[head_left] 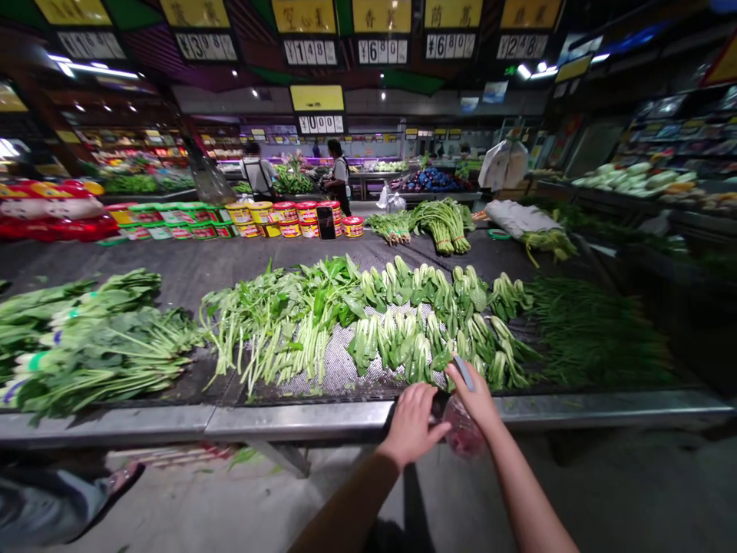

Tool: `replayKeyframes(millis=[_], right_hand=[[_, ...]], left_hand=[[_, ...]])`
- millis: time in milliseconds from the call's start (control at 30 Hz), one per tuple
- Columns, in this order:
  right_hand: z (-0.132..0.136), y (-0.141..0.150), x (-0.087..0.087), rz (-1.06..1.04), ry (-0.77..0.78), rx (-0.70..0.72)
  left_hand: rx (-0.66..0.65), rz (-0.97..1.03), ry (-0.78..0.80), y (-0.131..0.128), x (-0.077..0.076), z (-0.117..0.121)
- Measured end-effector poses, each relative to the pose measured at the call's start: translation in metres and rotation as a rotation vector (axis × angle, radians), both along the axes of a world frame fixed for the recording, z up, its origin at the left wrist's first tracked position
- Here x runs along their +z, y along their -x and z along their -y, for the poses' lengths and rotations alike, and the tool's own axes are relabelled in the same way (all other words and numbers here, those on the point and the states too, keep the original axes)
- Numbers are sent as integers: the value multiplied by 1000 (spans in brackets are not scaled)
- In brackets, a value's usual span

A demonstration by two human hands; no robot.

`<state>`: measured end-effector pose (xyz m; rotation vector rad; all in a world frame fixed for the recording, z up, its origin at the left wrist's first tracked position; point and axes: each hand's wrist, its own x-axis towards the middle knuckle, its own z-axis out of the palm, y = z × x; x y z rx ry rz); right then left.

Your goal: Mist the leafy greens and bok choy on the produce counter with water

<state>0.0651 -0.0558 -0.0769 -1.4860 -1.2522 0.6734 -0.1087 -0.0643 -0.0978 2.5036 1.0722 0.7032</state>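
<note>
My right hand point(475, 401) is closed around the top of a spray bottle point(464, 432) with a clear, reddish body. A grey lever point(463, 373) shows by the thumb, and a dark part of the bottle's head lies between my hands. My left hand point(412, 422) is beside the bottle, fingers stretched over the stand's metal edge, thumb pointing at the bottle. Whether it touches the bottle is unclear. Just beyond both hands, bunches of bok choy point(420, 338) lie in two rows on a perforated mat. Leafy long-stemmed greens point(288, 315) are spread to their left.
A metal rim point(311, 421) runs along the stand's front. Bundled greens point(115, 353) lie at left, thin dark greens point(599, 330) at right. Tubs point(253, 221) and a phone point(326, 223) stand behind. Someone's leg and foot point(115, 484) show lower left; two people are farther back.
</note>
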Motion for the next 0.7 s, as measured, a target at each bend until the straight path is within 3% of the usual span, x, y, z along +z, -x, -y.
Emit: replayKeyframes(millis=[67, 300, 533, 700], right_hand=[[2, 2, 0, -34, -25, -60], [21, 2, 6, 2, -47, -167], [47, -13, 7, 227, -32, 178], [56, -13, -2, 244, -17, 153]], left_hand=[[-51, 34, 67, -16, -4, 14], [140, 238, 272, -56, -18, 47], [170, 395, 372, -65, -15, 71], [158, 433, 415, -68, -13, 86]])
